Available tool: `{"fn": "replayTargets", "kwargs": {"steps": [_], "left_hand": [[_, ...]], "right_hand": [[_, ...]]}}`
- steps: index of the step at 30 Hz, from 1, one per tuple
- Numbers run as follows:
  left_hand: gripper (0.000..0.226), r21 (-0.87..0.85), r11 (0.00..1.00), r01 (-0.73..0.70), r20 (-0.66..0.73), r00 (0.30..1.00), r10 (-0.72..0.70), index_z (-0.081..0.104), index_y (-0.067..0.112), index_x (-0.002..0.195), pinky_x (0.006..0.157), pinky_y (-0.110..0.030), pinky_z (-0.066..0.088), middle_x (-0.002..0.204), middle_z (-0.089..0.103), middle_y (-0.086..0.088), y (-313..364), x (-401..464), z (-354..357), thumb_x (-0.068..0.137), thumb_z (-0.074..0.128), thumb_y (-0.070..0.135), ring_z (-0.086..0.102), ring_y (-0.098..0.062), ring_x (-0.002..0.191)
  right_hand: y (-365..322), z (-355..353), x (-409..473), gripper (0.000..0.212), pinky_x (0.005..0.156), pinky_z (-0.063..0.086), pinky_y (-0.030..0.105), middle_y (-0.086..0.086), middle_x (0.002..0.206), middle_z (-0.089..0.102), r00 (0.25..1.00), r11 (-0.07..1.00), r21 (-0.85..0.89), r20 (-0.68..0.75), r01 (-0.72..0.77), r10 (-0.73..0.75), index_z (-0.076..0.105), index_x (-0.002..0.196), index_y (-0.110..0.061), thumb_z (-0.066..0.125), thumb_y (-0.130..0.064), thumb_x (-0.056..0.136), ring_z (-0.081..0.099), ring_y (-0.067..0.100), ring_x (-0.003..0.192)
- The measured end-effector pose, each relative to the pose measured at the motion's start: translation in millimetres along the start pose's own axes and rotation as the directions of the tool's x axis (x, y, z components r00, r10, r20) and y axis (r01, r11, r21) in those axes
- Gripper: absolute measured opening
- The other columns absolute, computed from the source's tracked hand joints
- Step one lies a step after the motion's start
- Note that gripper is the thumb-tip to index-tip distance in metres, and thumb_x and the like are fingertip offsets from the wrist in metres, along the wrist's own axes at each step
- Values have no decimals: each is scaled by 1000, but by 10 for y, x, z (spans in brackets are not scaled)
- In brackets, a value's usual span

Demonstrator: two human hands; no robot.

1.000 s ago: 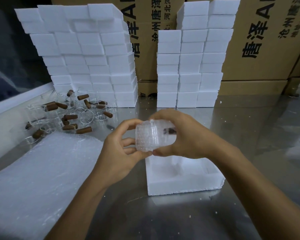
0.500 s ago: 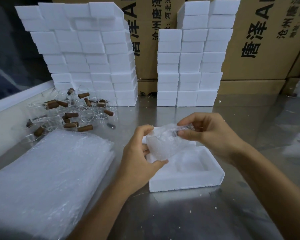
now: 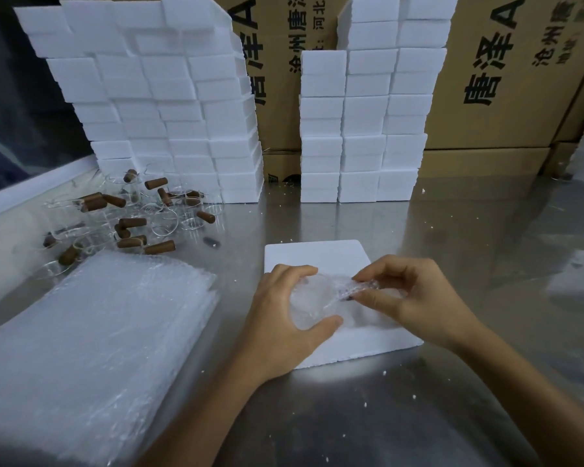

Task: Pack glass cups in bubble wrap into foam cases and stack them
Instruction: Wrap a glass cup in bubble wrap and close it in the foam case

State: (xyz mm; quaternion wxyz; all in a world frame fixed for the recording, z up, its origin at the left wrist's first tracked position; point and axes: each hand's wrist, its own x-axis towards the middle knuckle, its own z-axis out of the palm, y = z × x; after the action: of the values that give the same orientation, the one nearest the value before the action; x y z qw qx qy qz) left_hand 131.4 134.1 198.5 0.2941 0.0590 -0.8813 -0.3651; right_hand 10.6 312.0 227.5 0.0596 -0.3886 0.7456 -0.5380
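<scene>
Both hands press a cup swaddled in knobbly clear bubble wrap (image 3: 312,299) into a square white foam case (image 3: 317,256) on the shiny steel tabletop (image 3: 418,416). Left hand (image 3: 284,318) cups its rounded end; right hand (image 3: 408,298) fingers pinch the crinkled tail. Its long axis lies left-right.

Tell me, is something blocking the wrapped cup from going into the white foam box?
Nothing visible does. The wrapped cup already sits low in the foam box, with the left hand and right hand on it.
</scene>
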Motion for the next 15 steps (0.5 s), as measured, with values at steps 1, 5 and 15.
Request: {"fn": "replayTargets", "kwargs": {"steps": [1,5,15], "left_hand": [[56,6,1000,9,1,1000,-9,52,41,116,97,-13,37,117,54,19,5,0,9,66,75,52,49,-2,113],[55,69,996,54,-37,998,-51,57,35,119,105,-39,38,122,55,19,3,29,18,69,72,52,46,-9,118],[97,-27,981,193,-68,979,-195,36,46,134,85,-23,47,115,56,20,-138,67,-160,52,85,61,52,0,103]], "right_hand": [[31,-11,-8,17,79,57,24,-7,86,76,1000,994,-113,-27,5,-8,77,90,-16,83,-21,74,71,9,81],[131,42,-50,24,74,52,18,-5,83,75,991,999,-34,-131,-34,30,77,88,-19,84,-32,70,68,7,76],[190,332,19,16,66,53,17,-12,90,73,966,997,-45,-255,-62,49,74,95,-23,80,-19,81,66,6,72]]}}
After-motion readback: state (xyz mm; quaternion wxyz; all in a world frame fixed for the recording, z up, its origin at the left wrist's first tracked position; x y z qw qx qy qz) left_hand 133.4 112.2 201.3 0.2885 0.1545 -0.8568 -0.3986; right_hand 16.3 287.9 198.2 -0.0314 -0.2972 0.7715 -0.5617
